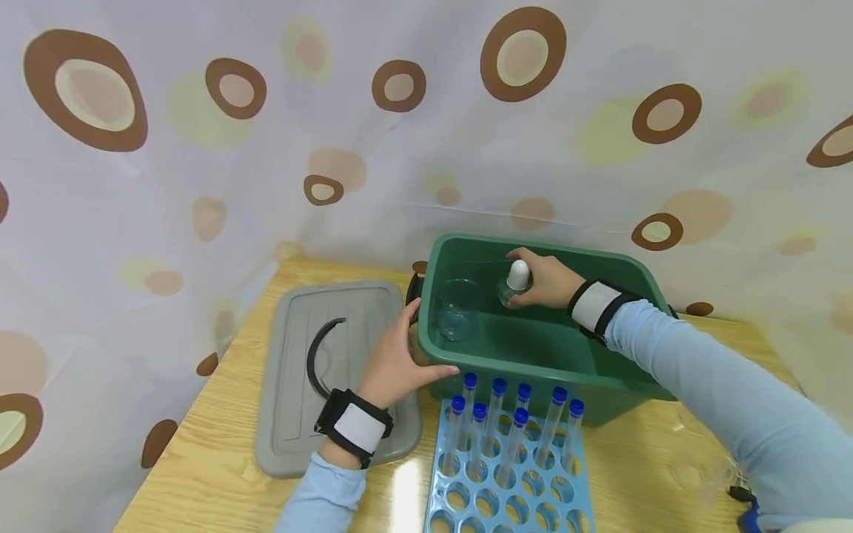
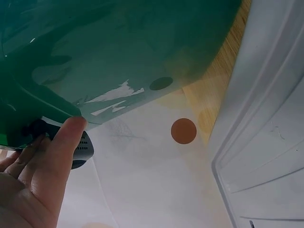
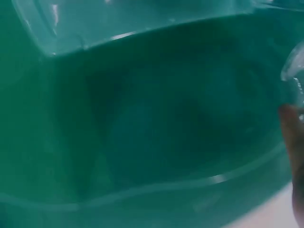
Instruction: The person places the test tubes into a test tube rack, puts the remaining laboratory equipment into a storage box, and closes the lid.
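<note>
My right hand [image 1: 549, 281] reaches down into the green bin [image 1: 533, 368], its thumb and fingers round a clear glass alcohol lamp with a white cap [image 1: 518, 275]. Only the lamp's edge [image 3: 295, 64] and a finger show in the right wrist view. To the left inside the bin stands a clear beaker [image 1: 458, 307]. My left hand [image 1: 393, 363] holds the bin's near left corner, thumb along the front wall and fingers along the left end. Seen from the left wrist, those fingers lie at a black handle clip [image 2: 84, 146] on the bin.
In front of the bin is a light blue rack [image 1: 436, 474] with several blue-capped test tubes [image 1: 513, 444]. A grey lid [image 1: 286, 385] with a black handle lies on the wooden table [image 1: 193, 459] at left. Behind hangs a patterned curtain [image 1: 426, 148].
</note>
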`<state>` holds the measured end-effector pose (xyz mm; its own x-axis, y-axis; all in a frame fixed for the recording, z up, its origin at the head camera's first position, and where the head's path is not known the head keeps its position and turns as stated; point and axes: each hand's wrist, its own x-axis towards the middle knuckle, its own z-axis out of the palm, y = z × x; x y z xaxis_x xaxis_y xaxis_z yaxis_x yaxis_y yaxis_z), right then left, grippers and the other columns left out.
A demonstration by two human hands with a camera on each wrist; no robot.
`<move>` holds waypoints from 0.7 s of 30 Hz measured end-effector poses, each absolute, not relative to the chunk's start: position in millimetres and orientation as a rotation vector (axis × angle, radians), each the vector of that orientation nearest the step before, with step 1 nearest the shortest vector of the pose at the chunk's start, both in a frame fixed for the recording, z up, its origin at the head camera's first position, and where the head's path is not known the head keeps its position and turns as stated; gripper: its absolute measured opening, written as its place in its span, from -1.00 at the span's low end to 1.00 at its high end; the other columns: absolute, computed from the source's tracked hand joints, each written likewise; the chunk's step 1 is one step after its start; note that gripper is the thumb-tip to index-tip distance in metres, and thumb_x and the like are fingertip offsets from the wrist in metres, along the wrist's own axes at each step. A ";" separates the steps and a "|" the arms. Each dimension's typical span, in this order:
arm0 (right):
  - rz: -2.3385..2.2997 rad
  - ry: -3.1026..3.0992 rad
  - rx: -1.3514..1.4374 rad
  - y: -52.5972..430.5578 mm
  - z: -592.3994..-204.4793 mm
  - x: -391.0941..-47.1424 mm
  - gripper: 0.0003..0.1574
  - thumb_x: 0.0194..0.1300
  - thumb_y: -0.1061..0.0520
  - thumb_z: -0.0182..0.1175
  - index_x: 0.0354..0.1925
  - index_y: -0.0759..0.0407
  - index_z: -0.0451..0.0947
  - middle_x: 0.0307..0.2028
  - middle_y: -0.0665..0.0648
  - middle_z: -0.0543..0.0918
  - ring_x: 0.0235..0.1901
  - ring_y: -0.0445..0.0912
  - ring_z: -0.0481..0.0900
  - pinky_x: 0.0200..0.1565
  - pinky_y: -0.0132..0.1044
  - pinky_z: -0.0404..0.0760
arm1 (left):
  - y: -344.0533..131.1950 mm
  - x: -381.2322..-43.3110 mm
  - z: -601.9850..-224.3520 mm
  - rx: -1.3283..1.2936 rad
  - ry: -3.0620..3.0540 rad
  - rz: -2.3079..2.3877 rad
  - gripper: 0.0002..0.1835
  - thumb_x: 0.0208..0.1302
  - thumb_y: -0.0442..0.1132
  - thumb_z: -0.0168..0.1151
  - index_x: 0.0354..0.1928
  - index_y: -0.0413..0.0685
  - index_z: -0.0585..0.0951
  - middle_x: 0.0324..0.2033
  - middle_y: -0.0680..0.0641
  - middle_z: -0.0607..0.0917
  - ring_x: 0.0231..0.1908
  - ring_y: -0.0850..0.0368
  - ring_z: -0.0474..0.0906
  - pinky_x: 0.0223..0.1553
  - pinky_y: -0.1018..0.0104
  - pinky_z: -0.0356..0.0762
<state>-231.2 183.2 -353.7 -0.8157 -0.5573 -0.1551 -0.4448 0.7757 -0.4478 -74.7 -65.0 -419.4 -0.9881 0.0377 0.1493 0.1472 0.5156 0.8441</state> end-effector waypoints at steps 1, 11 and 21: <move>-0.585 2.688 -0.778 181.7 -359.5 -233.6 0.02 0.04 0.07 0.38 0.35 0.26 0.08 -0.07 0.39 0.58 -0.19 0.10 0.61 -0.18 -0.03 0.55 | -65.7 -74.6 -419.4 -0.163 -2.636 -1.484 0.17 -0.22 0.08 0.53 0.43 0.02 0.07 0.28 -0.11 0.39 0.23 -0.13 0.37 0.16 -0.10 0.35; -0.578 2.677 -0.834 184.5 -401.7 -232.2 -0.02 0.02 0.10 0.39 0.30 0.31 0.13 -0.08 0.43 0.59 -0.21 0.15 0.63 -0.25 -0.06 0.59 | -64.2 -60.6 -411.7 -0.197 -2.644 -1.484 0.16 -0.21 0.09 0.52 0.43 0.05 0.07 0.28 -0.12 0.38 0.20 -0.11 0.40 0.12 -0.09 0.39; -0.536 2.646 -0.889 176.1 -417.0 -226.1 -0.11 0.00 0.12 0.40 0.23 0.34 0.24 -0.06 0.43 0.58 -0.14 0.21 0.61 -0.19 0.00 0.59 | -65.7 -45.5 -408.0 -0.209 -2.633 -1.457 0.17 -0.21 0.06 0.53 0.44 0.04 0.05 0.25 -0.11 0.41 0.11 -0.03 0.46 0.03 0.00 0.46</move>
<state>-226.1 176.1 -417.0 -0.7644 -0.6248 -0.1593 -0.5136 0.7393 -0.4354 -45.5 -65.7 -408.0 -0.9827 0.0601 0.1752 0.1804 0.5258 0.8312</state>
